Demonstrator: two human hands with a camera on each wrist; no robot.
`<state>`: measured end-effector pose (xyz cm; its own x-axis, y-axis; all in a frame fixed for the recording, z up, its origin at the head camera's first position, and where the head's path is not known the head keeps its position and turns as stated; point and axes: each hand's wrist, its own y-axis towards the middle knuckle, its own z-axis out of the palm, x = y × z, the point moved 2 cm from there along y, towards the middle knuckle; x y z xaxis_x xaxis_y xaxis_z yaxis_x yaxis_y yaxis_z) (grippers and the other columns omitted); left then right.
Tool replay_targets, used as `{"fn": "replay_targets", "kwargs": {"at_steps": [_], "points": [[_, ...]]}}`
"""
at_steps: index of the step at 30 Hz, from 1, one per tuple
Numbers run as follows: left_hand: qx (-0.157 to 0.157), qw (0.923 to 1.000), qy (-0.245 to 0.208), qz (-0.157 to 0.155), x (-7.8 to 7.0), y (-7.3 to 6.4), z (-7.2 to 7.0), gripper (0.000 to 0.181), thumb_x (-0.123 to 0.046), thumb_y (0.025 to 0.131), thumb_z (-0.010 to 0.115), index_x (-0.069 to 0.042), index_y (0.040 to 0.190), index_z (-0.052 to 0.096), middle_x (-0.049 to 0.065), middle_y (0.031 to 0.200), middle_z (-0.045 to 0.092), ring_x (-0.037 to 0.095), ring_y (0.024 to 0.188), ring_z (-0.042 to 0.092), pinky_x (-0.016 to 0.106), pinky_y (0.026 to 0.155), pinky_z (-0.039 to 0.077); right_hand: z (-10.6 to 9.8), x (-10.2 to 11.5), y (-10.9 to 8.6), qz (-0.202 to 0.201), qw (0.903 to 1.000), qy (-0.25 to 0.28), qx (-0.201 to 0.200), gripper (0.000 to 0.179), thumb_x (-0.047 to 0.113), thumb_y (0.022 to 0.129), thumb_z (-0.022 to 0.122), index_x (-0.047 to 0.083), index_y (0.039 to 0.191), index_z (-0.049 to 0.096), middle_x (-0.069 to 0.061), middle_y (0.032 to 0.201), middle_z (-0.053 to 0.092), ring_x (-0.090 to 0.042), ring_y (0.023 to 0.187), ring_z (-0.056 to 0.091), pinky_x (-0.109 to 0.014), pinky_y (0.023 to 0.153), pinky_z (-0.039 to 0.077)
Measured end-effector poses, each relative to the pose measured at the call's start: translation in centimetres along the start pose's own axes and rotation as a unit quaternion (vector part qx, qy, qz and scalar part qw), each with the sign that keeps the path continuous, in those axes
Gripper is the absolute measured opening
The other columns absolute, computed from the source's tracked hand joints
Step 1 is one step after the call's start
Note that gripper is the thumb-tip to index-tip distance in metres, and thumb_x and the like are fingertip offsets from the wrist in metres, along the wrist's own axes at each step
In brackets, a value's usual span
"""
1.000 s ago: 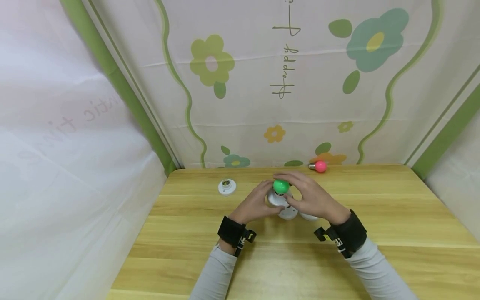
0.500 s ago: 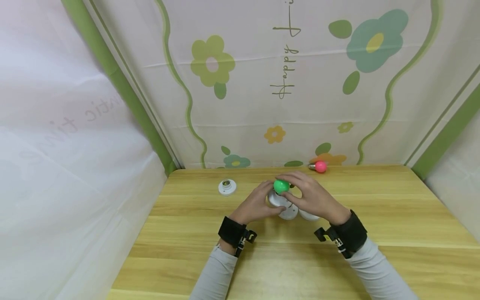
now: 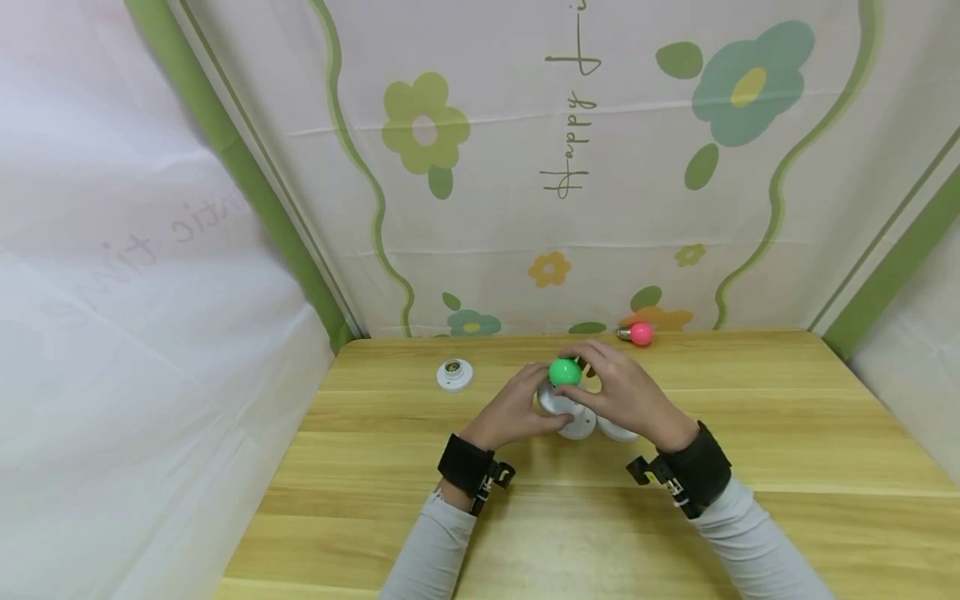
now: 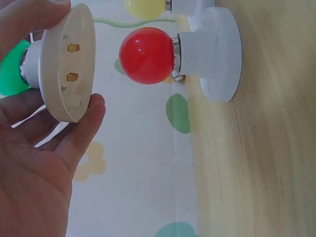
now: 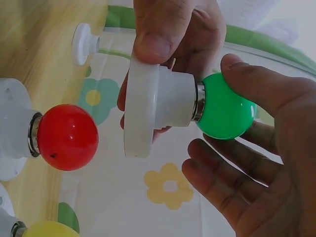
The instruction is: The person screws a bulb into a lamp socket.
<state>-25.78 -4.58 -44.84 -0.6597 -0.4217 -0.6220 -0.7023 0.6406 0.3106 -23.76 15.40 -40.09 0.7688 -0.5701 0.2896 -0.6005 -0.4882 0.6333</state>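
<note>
- Head view: the green bulb (image 3: pixel 565 372) sits in a white holder (image 3: pixel 552 402) between the two hands, above the bench (image 3: pixel 570 525). The left hand (image 3: pixel 513 407) has its grip on the holder and the right hand (image 3: pixel 628 398) is round the bulb, so I'd guess one steadies while the other works the bulb. A pink bulb (image 3: pixel 642 334) lies on its side by the far edge and a bare holder (image 3: pixel 454 376) sits off left, probably just parked out of the way.
- Left wrist view: that grip pinches the holder by its rim, underside showing with two brass contacts (image 4: pixel 72 77). It's up off the bench, imo for easier access. The red bulb (image 4: pixel 147 55) stands upright in its own base nearby.
- Right wrist view: right grip is curled loosely round the green bulb; can't tell how firmly. Metal collar (image 5: pixel 199 101) shows, but no idea how tightly it's seated. Yellow bulb (image 5: pixel 51 230) pokes into the corner.
</note>
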Motion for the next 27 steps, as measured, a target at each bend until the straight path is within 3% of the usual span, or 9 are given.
{"fn": "replay_targets", "kwargs": {"at_steps": [5,10,16,20,27], "points": [[-0.003,1.0000,0.003,0.004,0.1,-0.1,0.0,0.068,-0.027,0.094,0.084,-0.015,0.154,0.053,0.005,0.153,0.058,0.022,0.142,0.055,0.034,0.110,0.054,0.3,-0.2,-0.1,0.012,0.9998,-0.012,0.005,0.053,0.030,0.084,0.093,0.006,0.124,0.068,-0.007,0.120,0.071,-0.018,0.098,0.071,-0.040,0.081,0.064],[-0.007,0.9999,0.001,0.007,0.1,-0.1,0.0,0.069,-0.027,0.095,0.083,-0.017,0.155,0.052,0.004,0.155,0.056,0.022,0.143,0.054,0.036,0.114,0.052,0.1,-0.5,-0.3,0.020,0.9992,0.004,0.033,0.064,0.031,0.086,0.091,0.007,0.139,0.062,-0.008,0.136,0.067,-0.022,0.109,0.069,-0.044,0.087,0.063],[-0.010,0.9998,-0.015,-0.003,0.1,-0.1,-0.3,0.071,-0.022,0.093,0.084,-0.017,0.155,0.052,0.004,0.157,0.055,0.022,0.146,0.052,0.040,0.118,0.049,-0.6,-0.3,-0.5,0.010,0.9957,0.055,0.075,0.063,0.012,0.095,0.079,0.008,0.153,0.054,-0.014,0.154,0.058,-0.033,0.134,0.062,-0.051,0.098,0.061],[-0.007,0.9998,-0.018,0.000,0.3,-0.1,-0.2,0.072,-0.021,0.093,0.085,-0.017,0.156,0.051,0.002,0.158,0.055,0.021,0.147,0.051,0.041,0.119,0.049,-0.7,-0.2,-0.5,-0.005,0.9952,0.063,0.075,0.056,0.005,0.097,0.073,0.007,0.151,0.057,-0.015,0.152,0.060,-0.035,0.138,0.060,-0.052,0.103,0.058],[-0.006,0.9998,-0.016,0.003,0.3,-0.2,-0.2,0.073,-0.022,0.093,0.084,-0.018,0.157,0.050,0.002,0.158,0.054,0.022,0.146,0.051,0.041,0.118,0.049,-0.6,-0.5,-0.4,-0.017,0.9963,0.060,0.060,0.051,0.003,0.096,0.077,0.005,0.145,0.063,-0.015,0.144,0.067,-0.035,0.131,0.065,-0.049,0.096,0.062]]}}
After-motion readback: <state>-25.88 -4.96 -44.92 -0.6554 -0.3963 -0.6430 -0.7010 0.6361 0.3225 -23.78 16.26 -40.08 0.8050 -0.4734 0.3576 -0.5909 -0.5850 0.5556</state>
